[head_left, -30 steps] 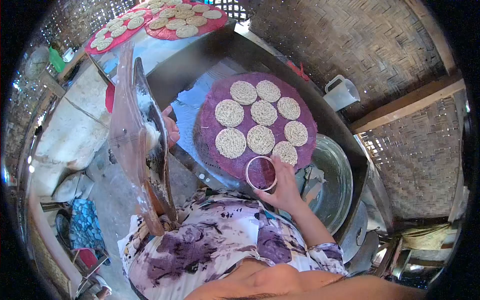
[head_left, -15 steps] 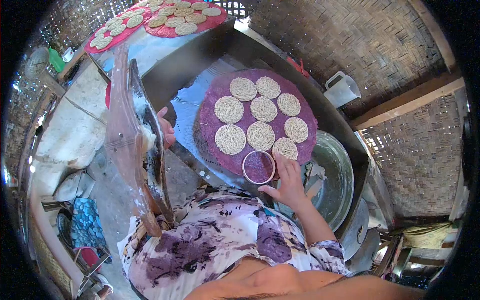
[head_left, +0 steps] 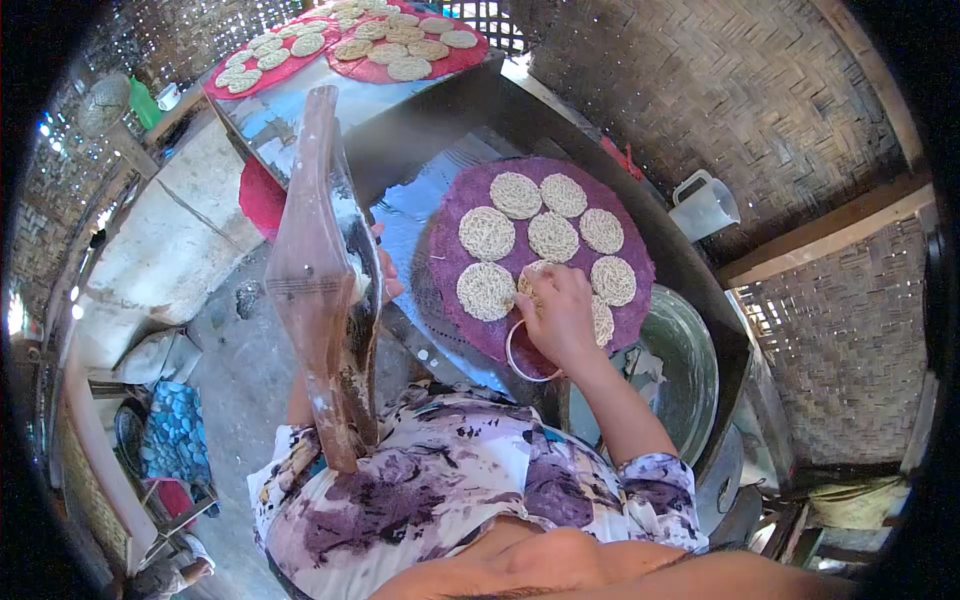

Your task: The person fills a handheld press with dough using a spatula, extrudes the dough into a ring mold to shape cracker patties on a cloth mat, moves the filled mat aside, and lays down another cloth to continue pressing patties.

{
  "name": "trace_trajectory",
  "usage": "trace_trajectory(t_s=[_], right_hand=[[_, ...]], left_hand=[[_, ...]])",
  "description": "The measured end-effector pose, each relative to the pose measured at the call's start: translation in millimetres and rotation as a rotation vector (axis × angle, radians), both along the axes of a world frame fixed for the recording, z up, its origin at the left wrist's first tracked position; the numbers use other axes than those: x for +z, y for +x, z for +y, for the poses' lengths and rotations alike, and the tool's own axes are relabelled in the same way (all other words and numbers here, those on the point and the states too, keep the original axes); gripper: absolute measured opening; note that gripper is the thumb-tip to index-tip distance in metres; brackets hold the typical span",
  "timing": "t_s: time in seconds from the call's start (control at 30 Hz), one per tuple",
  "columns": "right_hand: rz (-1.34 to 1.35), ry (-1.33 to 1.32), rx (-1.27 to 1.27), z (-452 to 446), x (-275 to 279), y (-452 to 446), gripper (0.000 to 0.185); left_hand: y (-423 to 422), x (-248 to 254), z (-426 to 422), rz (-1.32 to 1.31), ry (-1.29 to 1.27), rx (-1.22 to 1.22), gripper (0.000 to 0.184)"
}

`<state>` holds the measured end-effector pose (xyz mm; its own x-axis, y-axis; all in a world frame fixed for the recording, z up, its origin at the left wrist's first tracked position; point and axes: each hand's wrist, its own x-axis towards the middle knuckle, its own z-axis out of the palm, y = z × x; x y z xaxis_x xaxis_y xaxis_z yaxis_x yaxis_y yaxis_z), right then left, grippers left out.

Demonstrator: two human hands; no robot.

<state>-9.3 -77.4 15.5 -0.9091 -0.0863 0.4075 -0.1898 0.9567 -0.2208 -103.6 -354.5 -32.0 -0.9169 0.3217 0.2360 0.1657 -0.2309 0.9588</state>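
A purple round mat (head_left: 640,240) carries several flat pale discs of thin noodle-like strands (head_left: 487,233). My right hand (head_left: 562,315) is over the near discs, its fingers bent down onto one noodle disc (head_left: 538,270); the tips are partly hidden, so what they pinch is unclear. Beneath the wrist lies a thin pale ring (head_left: 512,358) on the mat's near edge, partly covered. A long wooden press-like tool (head_left: 318,270) slants up from my chest. Only the fingers of my left hand (head_left: 386,268) show past its far side, curled around it; the palm is hidden.
Right of the mat stands a large metal basin (head_left: 690,345). A clear plastic jug (head_left: 705,207) hangs beyond the dark trough wall (head_left: 430,120). Red mats with more discs (head_left: 408,68) lie at the back. A whitish ledge (head_left: 165,240) runs along the left.
My right hand has moved from beside the ring up and left onto a noodle disc, and its spread fingers have bent. The view has shifted; my left hand stays at the wooden tool.
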Motion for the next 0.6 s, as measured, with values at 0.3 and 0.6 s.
trace_trajectory(t_s=[0.3,0.6], right_hand=[[-0.169,0.088,-0.068,-26,-9,-25,0.035],[-0.245,-0.099,0.052,-44,-10,-23,0.046]], left_hand=[[8,3,-8,0.015,-0.003,0.016,0.040],[4,1,-8,0.020,-0.001,0.024,0.040]])
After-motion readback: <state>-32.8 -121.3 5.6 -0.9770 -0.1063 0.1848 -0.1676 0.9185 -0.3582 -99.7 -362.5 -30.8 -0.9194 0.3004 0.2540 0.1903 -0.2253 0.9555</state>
